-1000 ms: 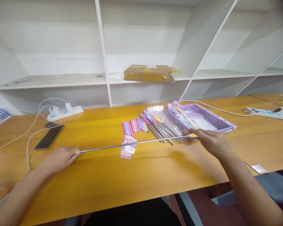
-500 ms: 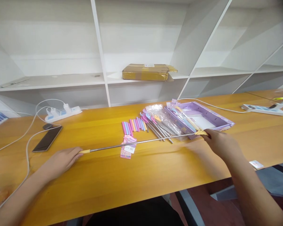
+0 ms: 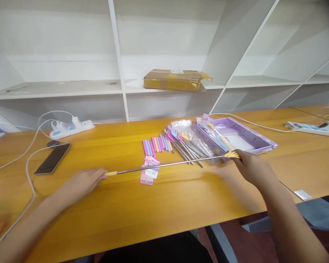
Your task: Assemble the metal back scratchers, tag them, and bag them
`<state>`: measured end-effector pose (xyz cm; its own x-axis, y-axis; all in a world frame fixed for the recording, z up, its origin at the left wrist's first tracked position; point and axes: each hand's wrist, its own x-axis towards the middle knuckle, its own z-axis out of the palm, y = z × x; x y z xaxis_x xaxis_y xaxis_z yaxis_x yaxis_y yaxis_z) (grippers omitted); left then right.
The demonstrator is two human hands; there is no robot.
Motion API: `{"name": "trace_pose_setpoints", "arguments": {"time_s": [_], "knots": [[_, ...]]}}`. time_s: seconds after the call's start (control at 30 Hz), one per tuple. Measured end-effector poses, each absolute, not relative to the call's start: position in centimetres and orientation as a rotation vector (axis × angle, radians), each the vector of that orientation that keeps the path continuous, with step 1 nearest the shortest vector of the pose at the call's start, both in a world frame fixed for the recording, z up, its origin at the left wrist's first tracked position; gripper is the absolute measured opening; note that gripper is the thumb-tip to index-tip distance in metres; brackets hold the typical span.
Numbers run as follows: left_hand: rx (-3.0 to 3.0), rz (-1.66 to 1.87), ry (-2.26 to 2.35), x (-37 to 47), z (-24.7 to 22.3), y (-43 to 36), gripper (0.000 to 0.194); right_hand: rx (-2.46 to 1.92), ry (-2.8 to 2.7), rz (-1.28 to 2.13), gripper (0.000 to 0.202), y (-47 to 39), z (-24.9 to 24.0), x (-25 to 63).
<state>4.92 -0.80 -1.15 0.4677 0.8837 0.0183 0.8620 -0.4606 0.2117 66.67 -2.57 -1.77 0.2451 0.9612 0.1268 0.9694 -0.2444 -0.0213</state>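
Note:
My left hand (image 3: 86,182) is closed on the yellow handle of a long, thin metal rod (image 3: 167,164). At the rod's other end, my right hand (image 3: 248,164) grips a yellow hand-shaped head. The rod stretches across above the table, over pink and white cards (image 3: 150,170). Behind it lie a row of pink, blue, purple and yellow tubes (image 3: 157,145) and a pile of metal rods (image 3: 185,148) with coloured hand-shaped heads. Clear plastic packaging (image 3: 199,138) is beside the pile, against an open purple box (image 3: 259,137).
A phone (image 3: 52,159) and a white power strip (image 3: 72,128) with cables lie at the left. Another power strip (image 3: 312,128) is at the right. A taped cardboard box (image 3: 172,80) sits on the shelf. A small card (image 3: 303,194) lies near the front edge.
My left hand has moved right, towards my right hand, and the rod between them looks shorter. The whole view has shifted slightly.

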Motion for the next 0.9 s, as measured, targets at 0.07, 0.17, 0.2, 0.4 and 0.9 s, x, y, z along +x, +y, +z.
{"name": "trace_pose_setpoints", "arguments": {"time_s": [0.07,0.17,0.2,0.4,0.9], "knots": [[2.490,0.128,1.481,8.0,-0.7,-0.5,0.042,-2.334,-1.910,-0.261,0.019,-1.3,-1.2,63.7],[2.399,0.146,1.398,13.0,-0.3,0.0,0.040,-2.251,-2.047,-0.463,0.017,0.1,-0.9,57.0],[2.364,0.164,1.371,14.5,-0.3,0.0,0.039,-2.166,-2.132,-0.497,0.016,0.4,-1.0,54.5],[2.151,0.455,1.135,19.2,-2.5,-1.0,0.038,-1.694,-2.395,-0.467,0.018,2.1,-1.5,45.9],[1.668,0.685,0.997,17.4,-7.4,1.3,0.049,-2.382,-1.746,-0.169,0.041,8.5,-2.9,58.5]]}}
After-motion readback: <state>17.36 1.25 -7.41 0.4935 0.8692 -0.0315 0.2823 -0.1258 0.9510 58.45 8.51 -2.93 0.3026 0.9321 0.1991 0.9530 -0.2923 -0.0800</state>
